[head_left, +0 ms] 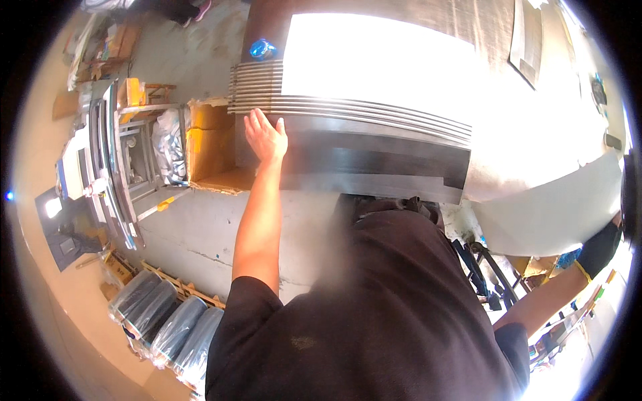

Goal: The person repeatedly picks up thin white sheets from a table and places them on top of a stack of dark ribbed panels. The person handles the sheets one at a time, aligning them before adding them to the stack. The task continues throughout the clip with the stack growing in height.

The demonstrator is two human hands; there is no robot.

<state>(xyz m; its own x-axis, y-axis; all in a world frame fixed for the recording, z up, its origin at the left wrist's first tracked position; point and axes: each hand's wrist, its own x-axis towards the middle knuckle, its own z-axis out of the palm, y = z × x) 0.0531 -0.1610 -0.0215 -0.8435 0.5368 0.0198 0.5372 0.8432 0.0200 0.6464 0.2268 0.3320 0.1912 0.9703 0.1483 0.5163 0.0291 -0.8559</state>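
Note:
My bare left hand (266, 139) is open, fingers stretched, over the left front of the dark worktable (374, 144). Its fingertips reach the left end of several thin metal rods (361, 110) lying side by side. Behind the rods, a brightly lit white sheet (374, 57) lies flat. Far to the right, my right hand (600, 248) wears a dark glove with a yellow cuff. It grips the edge of a curved, pale flexible sheet (548, 207) that bends down past the table's right side. The glove's fingertips are partly hidden at the dark picture rim.
A blue transparent round object (262, 49) sits behind the rods. An open cardboard box (212, 144) stands left of the table, beside a metal frame (137, 154). Plastic-wrapped rolls (160, 321) lie at lower left. A dark flat strip (527, 43) rests at the far right.

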